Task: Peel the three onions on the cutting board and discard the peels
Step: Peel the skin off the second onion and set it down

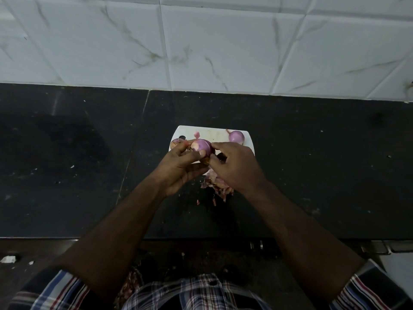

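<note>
Head view: left hand (181, 163) grips the half-peeled onion (202, 148), right hand (234, 166) pinches its skin, and the slick bulb could easily squirt off the cutting board (214, 133).

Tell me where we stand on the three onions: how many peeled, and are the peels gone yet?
One peeled onion lies at the cutting board's far right. The second onion, mostly bare and purple, is held in the left hand while the right hand's fingers pick at its skin. A third onion, skin still on, waits at the board's left. Peels lie piled on the counter, not discarded.
</note>
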`<state>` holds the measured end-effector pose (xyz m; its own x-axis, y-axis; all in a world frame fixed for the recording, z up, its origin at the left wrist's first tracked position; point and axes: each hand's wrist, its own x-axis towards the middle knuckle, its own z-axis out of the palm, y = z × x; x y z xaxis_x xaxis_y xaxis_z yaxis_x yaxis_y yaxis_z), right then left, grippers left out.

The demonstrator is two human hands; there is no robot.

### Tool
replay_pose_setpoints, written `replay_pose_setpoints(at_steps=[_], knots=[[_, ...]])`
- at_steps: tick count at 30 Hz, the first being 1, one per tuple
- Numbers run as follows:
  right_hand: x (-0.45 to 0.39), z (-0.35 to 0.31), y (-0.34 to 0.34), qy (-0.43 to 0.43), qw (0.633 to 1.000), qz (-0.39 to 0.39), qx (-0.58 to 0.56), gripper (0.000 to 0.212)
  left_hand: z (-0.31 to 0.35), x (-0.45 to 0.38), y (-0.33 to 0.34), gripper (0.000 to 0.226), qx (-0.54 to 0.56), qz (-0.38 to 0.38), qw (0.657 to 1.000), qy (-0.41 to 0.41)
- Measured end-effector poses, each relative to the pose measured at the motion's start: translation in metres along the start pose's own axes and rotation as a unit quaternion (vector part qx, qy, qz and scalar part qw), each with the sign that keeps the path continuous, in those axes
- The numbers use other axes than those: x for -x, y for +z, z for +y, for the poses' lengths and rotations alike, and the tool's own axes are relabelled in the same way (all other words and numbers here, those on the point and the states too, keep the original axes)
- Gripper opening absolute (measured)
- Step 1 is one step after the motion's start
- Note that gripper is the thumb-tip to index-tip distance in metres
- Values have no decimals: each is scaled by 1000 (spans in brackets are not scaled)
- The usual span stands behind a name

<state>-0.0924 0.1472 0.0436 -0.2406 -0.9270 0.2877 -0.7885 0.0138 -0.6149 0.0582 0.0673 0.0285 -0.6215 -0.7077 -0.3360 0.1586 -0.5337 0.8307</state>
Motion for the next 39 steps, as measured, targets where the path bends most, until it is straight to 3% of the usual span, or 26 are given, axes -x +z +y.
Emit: replay_pose_setpoints(at_steps=[12,16,18,22,25,39], knots=[[-5,3,19,-9,992,65,107,25,4,-2,6,34,9,-4,1000,17],[-8,0,13,-15,991,23,132,22,4,-1,10,28,-1,0,1000,20],[-10,1,6,12,993,-31,112,24,3,1,10,29,-11,-1,1000,22],[-6,0,-1,55,997,48,-21,26,4,1,7,40,4,4,1000,15],[-2,2,2,57,994,50,-77,27,6,1,7,39,10,0,1000,19],[-8,-4,2,58,995,70,-39,28,5,1,1,43,-11,-18,1000,8]])
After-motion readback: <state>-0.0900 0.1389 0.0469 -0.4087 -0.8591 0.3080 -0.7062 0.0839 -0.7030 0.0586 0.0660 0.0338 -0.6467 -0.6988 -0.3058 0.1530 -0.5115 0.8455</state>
